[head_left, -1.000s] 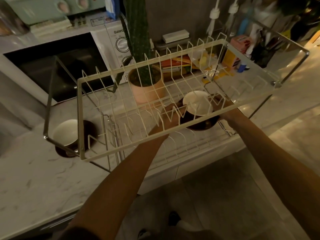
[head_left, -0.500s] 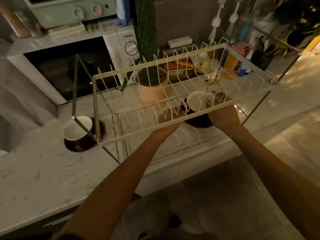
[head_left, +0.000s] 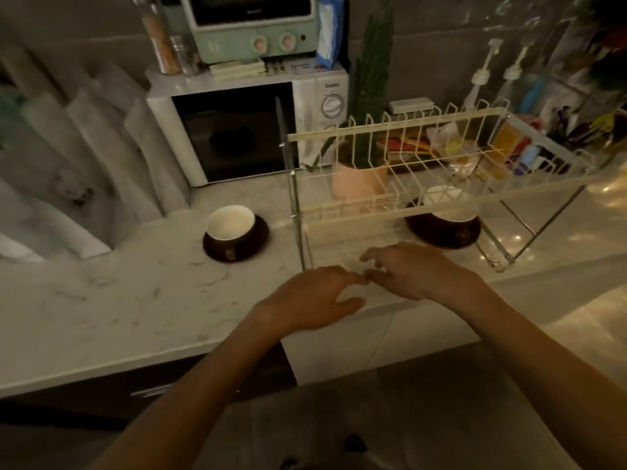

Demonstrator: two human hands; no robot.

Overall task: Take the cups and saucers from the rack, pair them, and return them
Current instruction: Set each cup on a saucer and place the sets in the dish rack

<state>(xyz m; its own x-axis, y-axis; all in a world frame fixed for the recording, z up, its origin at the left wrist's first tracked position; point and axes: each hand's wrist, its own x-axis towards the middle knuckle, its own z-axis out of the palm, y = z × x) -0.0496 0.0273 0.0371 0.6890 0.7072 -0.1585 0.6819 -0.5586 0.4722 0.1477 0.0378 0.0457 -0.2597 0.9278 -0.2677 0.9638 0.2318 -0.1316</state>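
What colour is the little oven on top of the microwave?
Mint green little oven, with pinkish knobs; the head view shows it.

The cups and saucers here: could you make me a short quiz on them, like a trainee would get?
1. True or false: the left cup sits on a saucer on the counter, outside the rack.
2. Where is the right cup? A) in the right hand B) on a saucer on the rack's lower level C) on the microwave
3. Fill in: the left hand holds ____.

Key: 1 true; 2 B; 3 nothing.
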